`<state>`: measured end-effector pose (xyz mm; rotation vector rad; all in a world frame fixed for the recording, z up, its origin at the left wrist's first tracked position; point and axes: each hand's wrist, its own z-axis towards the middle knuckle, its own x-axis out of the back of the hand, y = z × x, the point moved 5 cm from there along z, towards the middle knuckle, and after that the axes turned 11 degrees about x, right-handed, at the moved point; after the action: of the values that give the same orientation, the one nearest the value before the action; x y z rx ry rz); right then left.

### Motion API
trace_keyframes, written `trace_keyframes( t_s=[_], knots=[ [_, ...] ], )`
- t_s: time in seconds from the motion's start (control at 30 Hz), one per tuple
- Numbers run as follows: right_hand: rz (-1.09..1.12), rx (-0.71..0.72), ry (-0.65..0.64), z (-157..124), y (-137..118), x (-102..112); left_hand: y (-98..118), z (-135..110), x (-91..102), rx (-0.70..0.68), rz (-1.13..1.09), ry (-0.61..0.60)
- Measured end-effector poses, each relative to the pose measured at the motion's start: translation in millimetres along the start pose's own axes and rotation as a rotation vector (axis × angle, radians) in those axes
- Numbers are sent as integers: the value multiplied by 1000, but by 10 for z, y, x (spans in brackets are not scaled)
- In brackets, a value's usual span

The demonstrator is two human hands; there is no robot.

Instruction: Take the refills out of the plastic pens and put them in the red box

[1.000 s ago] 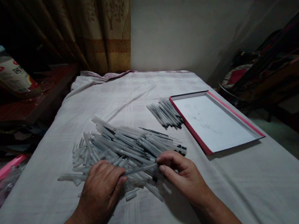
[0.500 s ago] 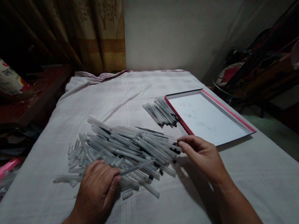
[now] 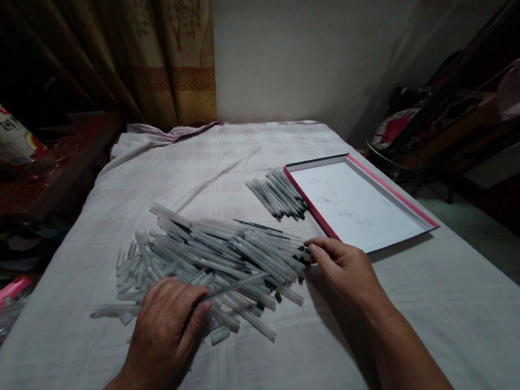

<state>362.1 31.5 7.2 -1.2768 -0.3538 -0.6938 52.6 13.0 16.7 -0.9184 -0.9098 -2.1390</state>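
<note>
A clear pen tube [image 3: 241, 284] was found gripped at its near end by the left hand [image 3: 165, 331], between thumb and curled fingers. The tube was pointed across the heap [image 3: 195, 249] with its far end left free; the end hold was judged suitable for keeping that tip exposed and open to the other hand.

The right hand [image 3: 345, 267] was placed at the right edge of the heap, thumb and forefinger brought close together beside the small dark ends [image 3: 303, 255]. Whether anything was pinched there could not be told (the fingertips were partly hidden by the fingers themselves).

The heap of tubes was spread loosely on the cloth-covered bench [image 3: 267, 381], within reach of both hands, presumably for ease of picking. Beyond it, a second batch of tubes [image 3: 276, 194] was laid side by side, dark ends all turned toward the person, an arrangement judged to keep them orderly and apart from the loose ones. That batch was set close against a shallow red-edged tray [image 3: 381, 197], whose wall may have served as a stop.
</note>
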Motion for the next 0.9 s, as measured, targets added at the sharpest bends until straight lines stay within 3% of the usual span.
trace_keyframes(
  t_s=[0.27,0.43,0.53,0.73,0.9],
  knots=[
    [330,170,-248,-202,-464,-401,40,-7,-11,2,-8,11],
    [373,163,-275,-241,-525,-479,46,-5,-16,-21,18,-13],
    [379,107,-211,-170,-439,-357,-9,16,36,-15,57,4],
    [297,-33,155,-32,-183,-10,-337,66,249,148,238,109],
    [199,81,146,-113,-244,-199,-454,64,307,244,269,150]
  ],
)
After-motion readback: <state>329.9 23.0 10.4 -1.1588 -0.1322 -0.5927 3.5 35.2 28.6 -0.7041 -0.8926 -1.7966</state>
